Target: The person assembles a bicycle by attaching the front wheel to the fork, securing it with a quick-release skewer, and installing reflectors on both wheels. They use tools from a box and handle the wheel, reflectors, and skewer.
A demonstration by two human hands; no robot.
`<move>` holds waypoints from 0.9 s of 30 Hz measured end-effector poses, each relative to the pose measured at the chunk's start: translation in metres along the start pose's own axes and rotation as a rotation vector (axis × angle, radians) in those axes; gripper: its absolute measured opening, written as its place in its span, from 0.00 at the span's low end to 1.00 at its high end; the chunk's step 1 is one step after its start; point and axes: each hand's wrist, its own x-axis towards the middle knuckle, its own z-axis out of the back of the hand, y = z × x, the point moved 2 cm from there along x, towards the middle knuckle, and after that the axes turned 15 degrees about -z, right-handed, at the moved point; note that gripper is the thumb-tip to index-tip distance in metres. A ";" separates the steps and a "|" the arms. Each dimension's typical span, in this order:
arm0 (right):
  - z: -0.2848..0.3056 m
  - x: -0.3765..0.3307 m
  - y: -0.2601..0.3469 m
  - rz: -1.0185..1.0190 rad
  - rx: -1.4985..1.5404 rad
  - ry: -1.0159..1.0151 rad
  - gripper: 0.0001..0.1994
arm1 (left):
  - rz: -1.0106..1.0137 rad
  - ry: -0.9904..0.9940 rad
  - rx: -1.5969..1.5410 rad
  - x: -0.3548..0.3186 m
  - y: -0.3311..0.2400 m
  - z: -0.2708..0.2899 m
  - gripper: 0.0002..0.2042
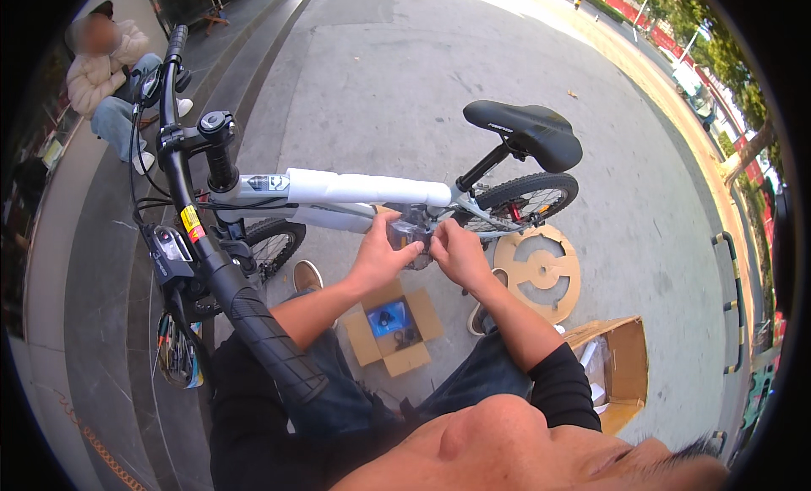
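Observation:
My left hand point(382, 253) grips a clear plastic bag point(411, 231) with dark contents that I cannot make out. My right hand point(460, 252) pinches the bag's right edge between thumb and fingers. Both hands are in front of a pale bicycle frame point(253, 187), whose top tube is wrapped in white foam point(363, 188). The black handlebar point(203, 237) runs down the left side, near my left forearm. At the far right of the frame is the black saddle point(528, 132). Below my hands, an open small cardboard box point(366, 339) holds a blue packet point(389, 319) and dark pieces.
A round cardboard disc point(570, 275) with cutouts lies by the rear wheel point(557, 187). An open larger carton point(627, 364) with white packing is at lower right. Left of my legs stands a container of tools point(176, 356). A person point(106, 85) sits on the steps at upper left.

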 end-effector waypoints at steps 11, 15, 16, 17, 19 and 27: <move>-0.001 0.013 -0.020 -0.315 0.411 0.231 0.06 | 0.055 0.027 -0.160 0.003 0.017 0.006 0.33; 0.000 0.015 -0.022 -0.347 0.540 0.366 0.09 | 0.138 0.016 -0.244 0.003 0.015 0.010 0.33; 0.000 0.014 -0.022 -0.361 0.493 0.376 0.10 | 0.149 0.007 -0.260 0.003 0.014 0.011 0.33; 0.000 0.014 -0.020 -0.303 0.503 0.368 0.12 | 0.156 0.009 -0.268 0.003 0.013 0.012 0.33; -0.001 0.012 -0.019 -0.282 0.491 0.324 0.14 | 0.146 0.010 -0.304 0.004 0.012 0.013 0.33; -0.007 0.018 -0.025 -0.237 0.590 0.232 0.11 | 0.149 0.017 -0.411 0.004 0.008 0.012 0.34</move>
